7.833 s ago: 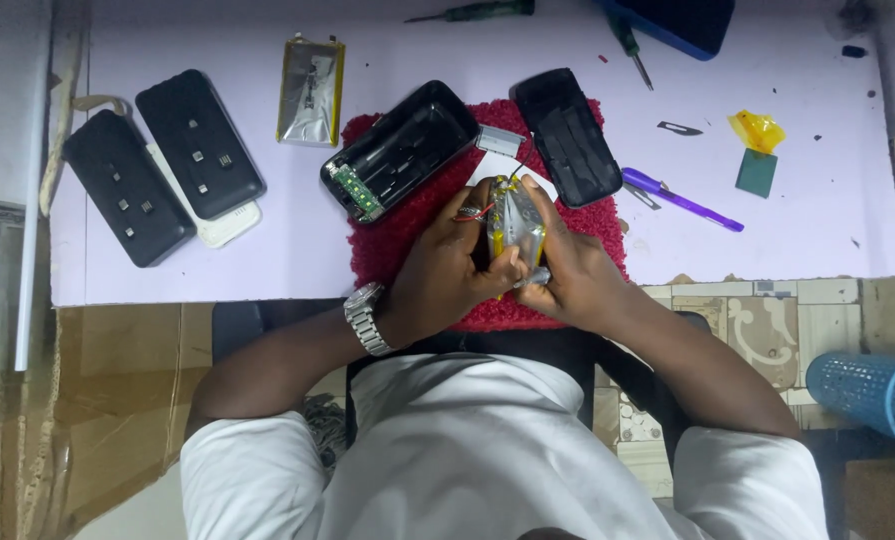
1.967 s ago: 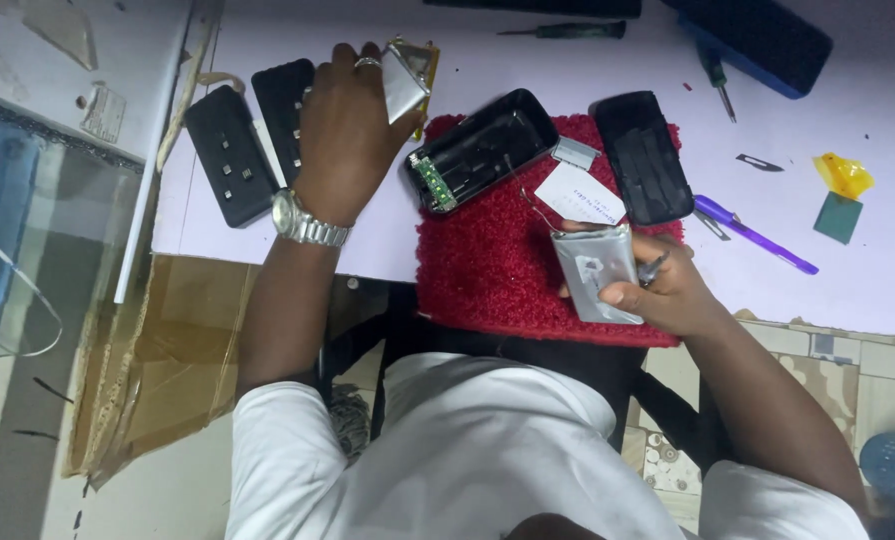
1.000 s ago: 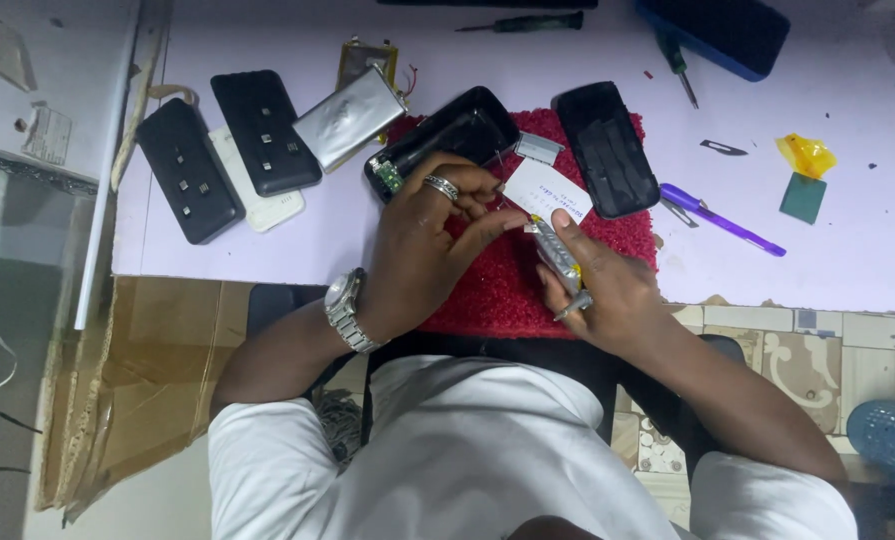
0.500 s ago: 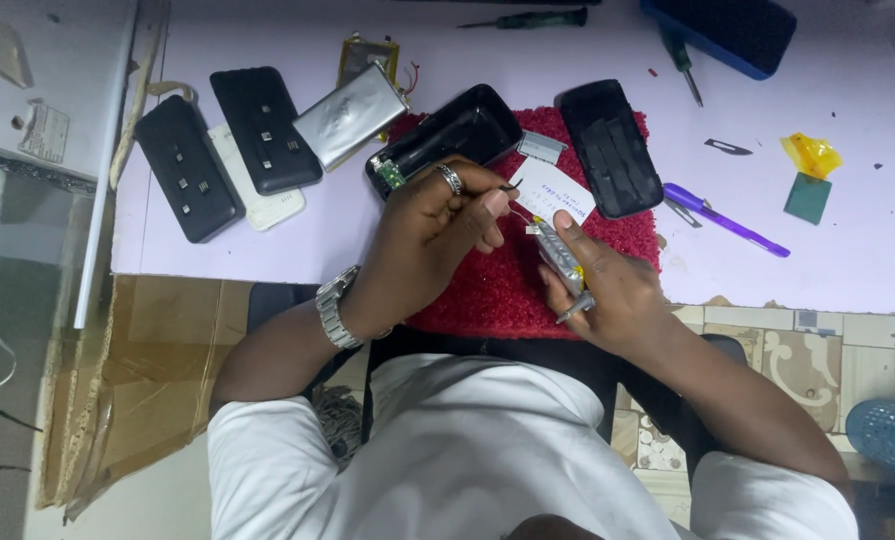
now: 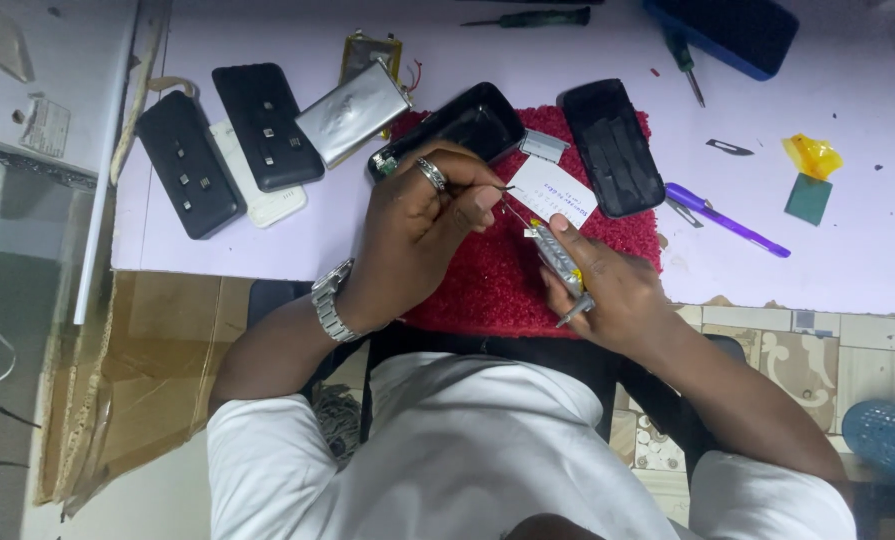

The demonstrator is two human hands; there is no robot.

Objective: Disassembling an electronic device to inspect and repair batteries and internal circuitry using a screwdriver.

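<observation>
My right hand [image 5: 607, 285] grips a flat silver battery pouch [image 5: 559, 262] edge-on above the red fuzzy mat [image 5: 487, 285]. My left hand [image 5: 417, 235], with a ring and a metal wristwatch, pinches a thin wire [image 5: 512, 212] that runs to the pouch's upper end. An open black case half [image 5: 457, 125] lies just beyond my left hand. Beside it on the mat lie a second black case half [image 5: 612, 148] and a white card [image 5: 552, 190].
Left on the lilac table [image 5: 847, 250] lie two black power banks [image 5: 222, 145], a white one and another silver pouch [image 5: 352, 112]. Screwdrivers [image 5: 537, 17], a blue box [image 5: 732, 30], a purple knife [image 5: 722, 218] and yellow and green scraps [image 5: 807, 175] lie at right. Cardboard lies below left.
My left hand put a silver pouch down at the left, came back to the mat and now pinches a wire at the pouch in my right hand.
</observation>
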